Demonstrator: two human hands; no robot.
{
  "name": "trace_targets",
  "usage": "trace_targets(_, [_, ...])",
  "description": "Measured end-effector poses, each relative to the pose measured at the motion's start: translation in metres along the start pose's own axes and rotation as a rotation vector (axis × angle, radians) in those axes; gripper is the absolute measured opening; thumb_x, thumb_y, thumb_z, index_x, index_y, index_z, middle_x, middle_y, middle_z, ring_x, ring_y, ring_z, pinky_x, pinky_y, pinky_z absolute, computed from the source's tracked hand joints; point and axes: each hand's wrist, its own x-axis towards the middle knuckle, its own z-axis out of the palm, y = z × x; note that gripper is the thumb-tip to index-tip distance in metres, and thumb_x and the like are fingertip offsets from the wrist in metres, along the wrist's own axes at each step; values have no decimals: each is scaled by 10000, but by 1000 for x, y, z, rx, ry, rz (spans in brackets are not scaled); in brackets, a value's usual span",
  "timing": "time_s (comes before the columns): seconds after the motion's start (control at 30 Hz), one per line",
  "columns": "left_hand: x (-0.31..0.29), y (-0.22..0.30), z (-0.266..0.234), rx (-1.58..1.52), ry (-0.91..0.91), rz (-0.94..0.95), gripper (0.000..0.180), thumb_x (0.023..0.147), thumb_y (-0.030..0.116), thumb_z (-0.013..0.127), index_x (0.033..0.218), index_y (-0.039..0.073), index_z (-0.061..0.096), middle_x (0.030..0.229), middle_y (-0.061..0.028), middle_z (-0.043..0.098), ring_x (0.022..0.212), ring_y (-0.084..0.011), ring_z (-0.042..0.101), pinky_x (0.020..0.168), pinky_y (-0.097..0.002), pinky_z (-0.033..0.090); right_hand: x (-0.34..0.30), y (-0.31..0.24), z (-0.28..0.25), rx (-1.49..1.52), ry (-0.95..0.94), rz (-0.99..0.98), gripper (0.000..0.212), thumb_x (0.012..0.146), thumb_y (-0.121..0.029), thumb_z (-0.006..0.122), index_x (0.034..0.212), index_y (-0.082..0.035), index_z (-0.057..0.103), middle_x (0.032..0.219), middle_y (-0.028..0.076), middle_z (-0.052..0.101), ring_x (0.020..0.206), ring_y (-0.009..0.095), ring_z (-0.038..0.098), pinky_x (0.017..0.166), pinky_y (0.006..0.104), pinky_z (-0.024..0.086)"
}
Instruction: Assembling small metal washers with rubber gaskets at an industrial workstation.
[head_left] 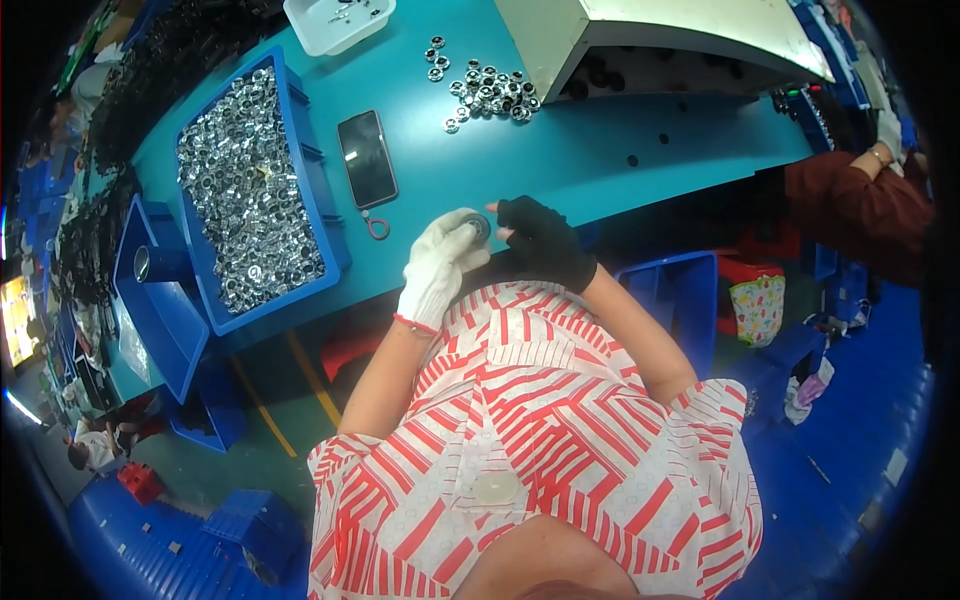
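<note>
My left hand [440,258], in a white knit glove, is closed on a small round metal part [478,228] at the table's front edge. My right hand [540,238] wears a black glove with bare fingertips. Its thumb and fingers are apart just right of the part, with nothing visible between them; whether a fingertip touches the part I cannot tell. A black phone [367,160] with a red ring strap [376,225] lies left of my hands. Farther off, several shiny ring-shaped metal parts [490,92] sit loose in a pile.
On the left, a blue bin [328,215] brims with shiny metal parts, beside another blue bin [160,300]. A white tray [335,38] stands at the back. A cream metal housing [560,40] shelters dark round pieces. Another person's arm [870,160] shows at far right.
</note>
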Motion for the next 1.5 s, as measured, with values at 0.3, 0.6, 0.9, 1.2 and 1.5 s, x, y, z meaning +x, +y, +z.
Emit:
trace_targets(0.3, [-7,-19,20,-423,90,-51,375,933,95,482,1260,-77,417,1071,-131,536,861,-163,561,750,-292,535,-12,-19,8,-33,57,-11,396,779,-178,675,1148,-106,549,1030,89,577,864,260,616,715,354,503])
trace_targets(0.6, [-7,-22,20,-279,108,-64,391,925,96,504,1247,-105,408,983,-107,551,782,-122,570,759,-302,557,-16,-3,14,-116,79,-124,421,767,-180,691,1153,-93,546,985,98,567,853,266,603,728,348,490])
trace_targets(0.9, [-6,-25,16,-302,13,5,372,942,180,511,1202,-83,470,1010,-132,585,803,-164,607,762,-306,540,-15,-8,2,84,23,-15,422,771,-177,688,1162,-84,562,1044,102,577,870,218,591,789,324,475])
trace_targets(1.2, [-5,-20,16,-328,151,-63,444,964,348,459,1100,-69,529,892,-131,599,766,-209,600,677,-307,511,-19,16,3,1726,-7,784,480,934,-478,451,1018,-24,582,873,99,628,714,181,600,595,281,500])
trace_targets(1.5, [3,-30,13,-310,175,-119,435,962,329,469,1109,-78,517,901,-141,605,785,-226,619,679,-303,518,-44,38,-1,1754,65,817,463,958,-447,423,1046,-14,562,838,99,598,651,172,566,564,264,481])
